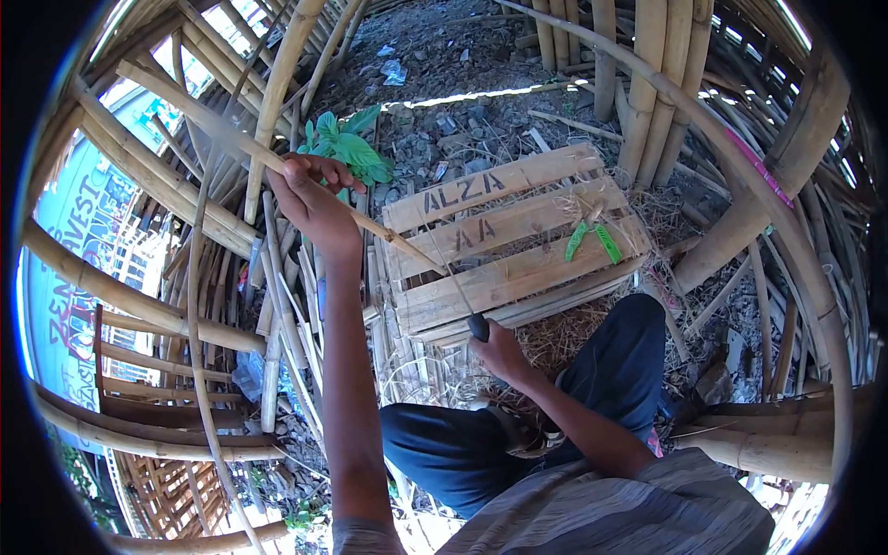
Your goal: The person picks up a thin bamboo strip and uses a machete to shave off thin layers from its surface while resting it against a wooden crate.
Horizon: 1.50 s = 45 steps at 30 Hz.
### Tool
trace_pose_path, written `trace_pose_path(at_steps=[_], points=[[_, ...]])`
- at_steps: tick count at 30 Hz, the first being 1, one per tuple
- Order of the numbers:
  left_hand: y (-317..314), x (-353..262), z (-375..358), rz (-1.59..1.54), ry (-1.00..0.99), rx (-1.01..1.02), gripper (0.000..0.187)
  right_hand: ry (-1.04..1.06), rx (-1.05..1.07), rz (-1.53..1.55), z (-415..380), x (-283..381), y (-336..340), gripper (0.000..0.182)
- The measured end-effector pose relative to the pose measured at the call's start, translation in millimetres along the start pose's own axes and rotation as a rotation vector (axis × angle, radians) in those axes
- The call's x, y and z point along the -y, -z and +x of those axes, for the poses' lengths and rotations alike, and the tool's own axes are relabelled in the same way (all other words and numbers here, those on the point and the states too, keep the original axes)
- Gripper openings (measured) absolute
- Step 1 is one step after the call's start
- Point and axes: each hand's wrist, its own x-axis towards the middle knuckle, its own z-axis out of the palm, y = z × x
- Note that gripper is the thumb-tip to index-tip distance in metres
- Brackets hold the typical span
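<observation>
My left hand (319, 199) is raised at the upper left, its thumb and fingers around a long bamboo stick (370, 227). The stick slants down to the right, and its lower end lies over a wooden crate (518, 222) marked "ALZA". My right hand (507, 353) is closed on the dark handle (478, 326) of a tool with a long thin blade (459, 285). The blade points up and left across the crate's slats, close to the stick's lower end. What kind of blade it is, I cannot tell.
Bamboo poles (282, 92) frame the left side, and thick ones (661, 83) stand at the upper right. A leafy plant (347, 146) grows behind my left hand. Green tags (592, 242) lie on the crate. Dry shavings (546, 342) and split bamboo surround it. My knees are below.
</observation>
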Motion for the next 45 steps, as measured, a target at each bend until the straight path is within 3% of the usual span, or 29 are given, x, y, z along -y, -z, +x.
trace_pose_path(at_steps=[2,3,6,10,11,17,21,24,26,27,30,36,40,42,43,45], points=[[-2.3,1.9,4.4,-0.015,-0.011,-0.003,0.03,0.172,-0.02,0.141,8.8,6.3,-2.0,0.026],[-4.4,3.4,4.9,0.006,-0.029,-0.004,0.03,-0.047,0.09,0.325,-6.9,61.2,21.3,0.024],[-3.7,8.3,7.0,0.031,-0.069,0.022,0.03,0.054,0.177,0.42,-17.6,106.9,39.2,0.023],[-6.6,7.0,3.4,-0.01,-0.031,0.017,0.03,0.185,0.156,0.288,-27.0,140.3,47.1,0.03],[-6.0,4.9,2.0,-0.056,0.007,0.05,0.032,0.268,0.12,0.266,-25.2,137.0,39.8,0.024],[-5.3,1.7,-0.1,-0.05,0.042,0.048,0.036,0.172,0.197,0.348,-33.1,149.7,45.9,0.023],[-7.9,3.4,-0.6,-0.049,-0.002,0.057,0.035,0.244,0.114,0.292,-30.2,150.9,43.7,0.023],[-5.9,2.2,-4.5,-0.057,0.034,0.036,0.036,0.14,0.179,0.239,-27.9,143.1,48.5,0.034],[-5.3,2.1,-3.0,-0.07,0.038,0.029,0.036,0.328,0.143,0.118,-20.7,139.1,50.5,0.035],[-5.5,1.3,-3.1,-0.071,0.036,0.024,0.036,0.193,0.177,0.169,-23.3,144.9,55.0,0.037],[-11.2,-0.4,-3.1,-0.058,0.045,0.072,0.035,0.179,0.165,0.154,-29.2,159.7,60.5,0.037],[-17.3,-1.6,-7.0,-0.104,0.043,0.095,0.031,0.272,0.072,0.096,-18.8,126.8,46.5,0.037],[-26.1,1.7,-7.5,-0.116,0.059,0.12,0.031,0.206,0.079,0.126,-23.1,138.7,52.0,0.036],[-25.5,-0.4,-10.9,-0.118,0.057,0.116,0.031,0.206,0.073,0.204,-16.8,119.9,41.2,0.023],[-24.6,-1.3,-11.5,-0.112,0.071,0.113,0.032,0.292,0.028,0.194,-15.2,112.3,38.9,0.023],[-23.8,-1.8,-10.7,-0.106,0.086,0.105,0.032,0.236,0.052,0.179,-18.0,127.0,48.4,0.028]])
